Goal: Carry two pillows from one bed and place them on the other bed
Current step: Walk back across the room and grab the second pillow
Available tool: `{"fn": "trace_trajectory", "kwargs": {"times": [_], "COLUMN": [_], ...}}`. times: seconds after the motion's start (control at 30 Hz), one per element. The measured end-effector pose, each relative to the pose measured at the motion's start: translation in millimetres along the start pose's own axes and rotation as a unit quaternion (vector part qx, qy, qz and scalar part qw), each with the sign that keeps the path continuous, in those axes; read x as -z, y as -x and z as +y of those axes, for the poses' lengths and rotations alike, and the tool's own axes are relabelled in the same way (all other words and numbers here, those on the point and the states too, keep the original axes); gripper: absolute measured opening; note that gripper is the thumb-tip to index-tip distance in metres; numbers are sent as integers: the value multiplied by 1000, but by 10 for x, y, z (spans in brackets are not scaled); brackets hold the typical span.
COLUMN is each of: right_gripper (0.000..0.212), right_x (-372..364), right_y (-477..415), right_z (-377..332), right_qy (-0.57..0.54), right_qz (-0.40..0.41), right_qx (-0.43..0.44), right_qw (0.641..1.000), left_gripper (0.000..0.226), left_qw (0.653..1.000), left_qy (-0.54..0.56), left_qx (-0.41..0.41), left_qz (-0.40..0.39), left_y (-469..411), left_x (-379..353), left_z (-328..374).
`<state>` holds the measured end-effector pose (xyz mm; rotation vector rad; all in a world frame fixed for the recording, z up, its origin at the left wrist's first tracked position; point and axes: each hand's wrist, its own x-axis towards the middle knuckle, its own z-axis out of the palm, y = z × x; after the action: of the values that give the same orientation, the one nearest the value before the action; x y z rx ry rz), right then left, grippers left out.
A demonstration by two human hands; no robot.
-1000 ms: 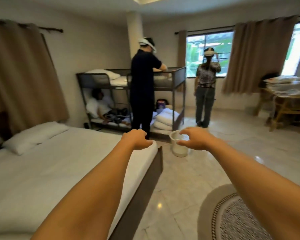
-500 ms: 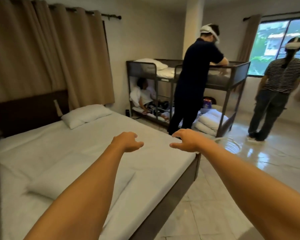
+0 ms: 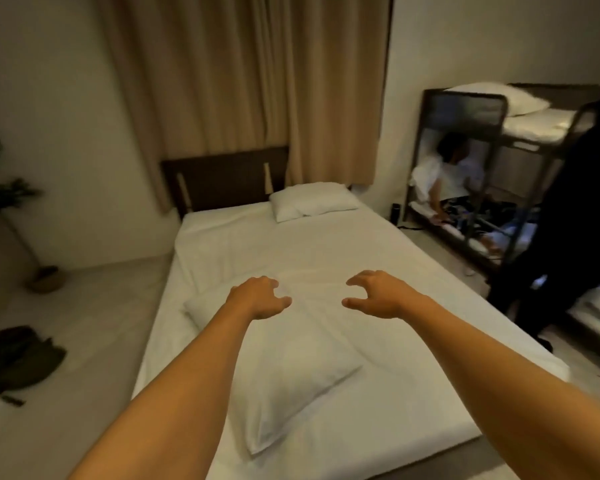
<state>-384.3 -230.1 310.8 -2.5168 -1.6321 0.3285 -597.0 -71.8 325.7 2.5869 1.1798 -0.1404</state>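
We are at the foot of the big white bed [image 3: 378,271], and we think the step is picking up the first pillow. Largest first: the bed fills the middle of the view, with its dark headboard [image 3: 222,174] at 12 o'clock. The near pillow [image 3: 284,368] lies on it slantwise at 6 o'clock, right under our arms. The far pillow [image 3: 312,200] sits by the headboard at 12 o'clock. A bunk bed [image 3: 471,109] stands at 2 o'clock.

Our left hand [image 3: 257,299] hangs over the near pillow's far end, fingers half curled, holding nothing. Our right hand [image 3: 378,296] is beside it, spread like a claw and also empty.

Next, we think both hands must drop and grab the near pillow's edges.

Half a second ago we faced more to the right, and the bunk bed was in the middle.
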Motion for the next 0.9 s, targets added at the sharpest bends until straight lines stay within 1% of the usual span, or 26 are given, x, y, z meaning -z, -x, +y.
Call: {"fn": "trace_trajectory", "kwargs": {"times": [0.23, 0.37, 0.57, 0.67, 0.8, 0.9], "right_gripper": [69, 70, 70, 70, 71, 70], "right_x": [-231, -507, -990, -1203, -1547, -1794], "right_y": [-1067, -1614, -2261, -2575, -2946, -3261], "right_z": [69, -40, -217, -241, -190, -111], "right_qy": [-11, -24, -43, -57, -82, -104], "right_qz": [-59, -83, -126, -131, -154, -152], "right_qx": [87, 109, 100, 90, 76, 67], "right_qw": [994, 990, 986, 986, 982, 981], "left_gripper": [71, 72, 74, 75, 79, 80], "left_qw": [995, 990, 985, 982, 975, 966], "left_qy": [21, 30, 72, 95, 132, 168], "left_qx": [98, 134, 154, 158, 168, 187], "left_qz": [-14, -22, -34, -33, -56, -54], "left_y": [-405, -677, -1170, -1420, -1652, -1851], "left_x": [-168, -280, -522, -701, -1081, -1366], "left_z": [-282, -609, -1204, -1429, -1692, -1914]}}
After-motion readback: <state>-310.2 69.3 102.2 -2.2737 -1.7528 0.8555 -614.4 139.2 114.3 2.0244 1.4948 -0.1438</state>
